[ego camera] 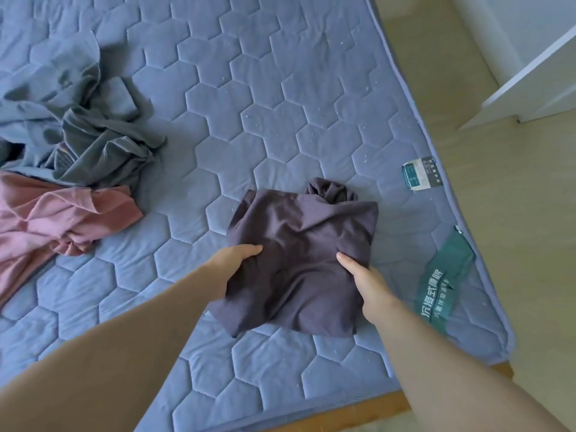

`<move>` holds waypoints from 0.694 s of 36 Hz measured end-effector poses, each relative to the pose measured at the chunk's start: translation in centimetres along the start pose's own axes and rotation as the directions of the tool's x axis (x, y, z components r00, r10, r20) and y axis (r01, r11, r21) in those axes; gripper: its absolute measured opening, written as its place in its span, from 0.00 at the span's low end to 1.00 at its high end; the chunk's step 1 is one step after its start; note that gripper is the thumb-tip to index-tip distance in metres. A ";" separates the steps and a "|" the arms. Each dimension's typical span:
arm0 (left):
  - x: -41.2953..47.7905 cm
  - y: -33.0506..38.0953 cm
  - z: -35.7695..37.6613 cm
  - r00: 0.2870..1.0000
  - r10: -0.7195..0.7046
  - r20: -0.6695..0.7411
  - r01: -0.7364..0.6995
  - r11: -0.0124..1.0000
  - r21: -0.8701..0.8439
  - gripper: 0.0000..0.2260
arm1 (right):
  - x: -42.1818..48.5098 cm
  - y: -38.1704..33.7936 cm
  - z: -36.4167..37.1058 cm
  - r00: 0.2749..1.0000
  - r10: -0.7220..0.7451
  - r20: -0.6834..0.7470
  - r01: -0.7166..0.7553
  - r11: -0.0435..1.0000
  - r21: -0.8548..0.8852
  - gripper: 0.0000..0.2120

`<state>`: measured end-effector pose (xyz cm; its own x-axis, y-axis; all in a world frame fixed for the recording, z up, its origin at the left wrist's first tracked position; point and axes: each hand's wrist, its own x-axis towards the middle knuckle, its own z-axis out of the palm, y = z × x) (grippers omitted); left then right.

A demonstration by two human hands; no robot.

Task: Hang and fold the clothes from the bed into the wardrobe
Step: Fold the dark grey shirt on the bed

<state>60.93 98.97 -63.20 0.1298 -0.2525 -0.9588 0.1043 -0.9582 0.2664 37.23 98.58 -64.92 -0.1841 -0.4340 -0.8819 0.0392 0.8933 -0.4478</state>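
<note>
A dark purple-grey garment [299,241], folded into a rough square, lies on the blue quilted mattress [280,104] near its right edge. My left hand [232,263] grips the garment's left side with the thumb on top and the fingers hidden beneath the cloth. My right hand [364,282] holds the right side the same way, thumb on top. A crumpled pink garment [53,219] lies at the left edge of the bed. Behind it sits a heap of grey clothes [78,126].
A green label [445,272] and a small white tag [419,173] are sewn on the mattress's right side. Light wooden floor [514,244] runs along the right. A white wardrobe panel [536,73] stands at the top right.
</note>
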 end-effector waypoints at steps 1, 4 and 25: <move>-0.4 0.0 -0.2 1.000 -0.004 0.016 0.004 1.000 -0.012 0.14 | -0.1 0.2 0.0 1.000 -0.008 0.008 0.007 1.000 0.026 0.22; -1.0 0.0 -0.5 0.997 0.014 0.073 -0.012 1.000 -0.023 0.12 | 0.0 0.4 0.1 0.997 -0.013 0.073 0.004 0.992 0.124 0.21; -19.9 1.2 -0.3 0.878 0.301 0.373 -0.327 0.945 0.008 0.11 | -21.4 2.5 -7.7 0.962 -0.262 0.071 0.169 0.782 0.600 0.15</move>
<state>58.72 102.91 -43.76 -0.2224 -0.5599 -0.7982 0.0478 -0.8239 0.5647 33.66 111.05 -46.00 -0.1179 -0.6603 -0.7417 0.5891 0.5548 -0.5875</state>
